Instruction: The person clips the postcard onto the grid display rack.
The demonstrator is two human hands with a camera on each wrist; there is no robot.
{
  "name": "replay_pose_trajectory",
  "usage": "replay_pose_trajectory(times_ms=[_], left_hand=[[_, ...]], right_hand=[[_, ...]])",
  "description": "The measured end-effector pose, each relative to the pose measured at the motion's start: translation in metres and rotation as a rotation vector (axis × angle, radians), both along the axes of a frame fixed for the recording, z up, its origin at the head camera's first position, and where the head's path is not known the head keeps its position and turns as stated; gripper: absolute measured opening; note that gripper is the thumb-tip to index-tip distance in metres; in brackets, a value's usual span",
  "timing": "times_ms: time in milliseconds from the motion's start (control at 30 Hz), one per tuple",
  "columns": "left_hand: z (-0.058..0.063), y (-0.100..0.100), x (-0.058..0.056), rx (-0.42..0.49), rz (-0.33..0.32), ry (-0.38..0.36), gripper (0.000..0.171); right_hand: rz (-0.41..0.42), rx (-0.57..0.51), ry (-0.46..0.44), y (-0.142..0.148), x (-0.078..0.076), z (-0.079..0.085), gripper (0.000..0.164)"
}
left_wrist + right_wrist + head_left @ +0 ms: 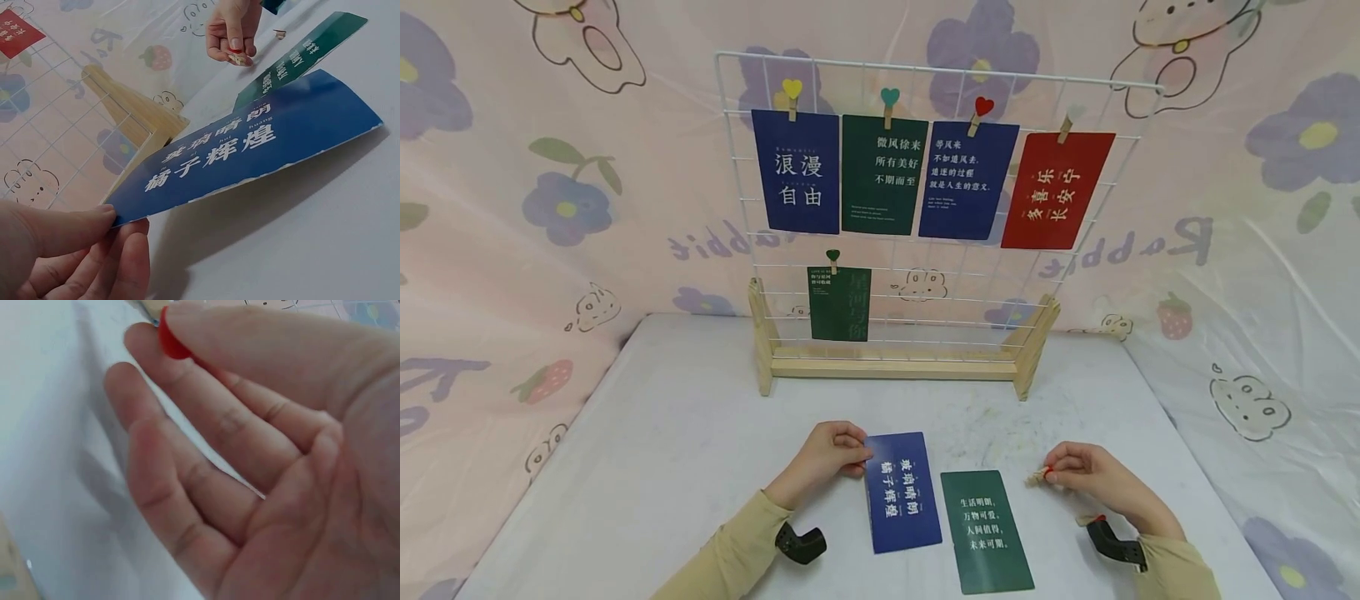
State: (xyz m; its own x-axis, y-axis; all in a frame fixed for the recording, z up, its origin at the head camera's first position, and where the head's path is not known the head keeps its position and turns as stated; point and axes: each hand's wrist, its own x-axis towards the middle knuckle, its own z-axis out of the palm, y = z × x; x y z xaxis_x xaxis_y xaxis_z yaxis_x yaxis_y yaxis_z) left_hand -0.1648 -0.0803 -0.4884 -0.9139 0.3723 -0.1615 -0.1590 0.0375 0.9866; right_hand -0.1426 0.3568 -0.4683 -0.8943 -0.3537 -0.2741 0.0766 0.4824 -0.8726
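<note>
My left hand [820, 462] pinches a blue card [904, 500] with white Chinese characters by its upper left corner. In the left wrist view the thumb presses on top of that corner, and the card [250, 140] tilts up from the table with a shadow beneath. Just to its right, a green card [988, 533] lies on the table. Farther right, my right hand [1101, 482] holds a small wooden clothespin [1037, 477] with a red heart between thumb and fingertips. The right wrist view shows the red heart [174, 340] under the thumb; most of the clothespin is hidden there.
A white wire grid rack [940, 325] on a wooden stand [895, 368] is at the back. Several cards, including a red card [1058, 192], hang on it from heart clothespins. Another small clothespin [1086, 520] lies on the table beside the right wrist. Patterned cloth [1262, 275] surrounds the table.
</note>
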Motion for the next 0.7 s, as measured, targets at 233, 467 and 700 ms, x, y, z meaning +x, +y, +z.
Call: replay_pose_trajectory(times_ms=[233, 467, 700], left_hand=[[0.001, -0.002, -0.002, -0.001, 0.010, -0.003, 0.025], [0.009, -0.003, -0.006, -0.048, 0.030, -0.007, 0.025], [0.016, -0.003, -0.008, -0.037, 0.050, 0.025, 0.024]], right_hand=[[-0.008, 0.003, 0.032, -0.003, -0.005, 0.001, 0.032], [-0.023, -0.010, 0.038, -0.009, -0.007, 0.008, 0.033], [-0.030, -0.026, 0.061, -0.016, -0.011, 0.014, 0.036]])
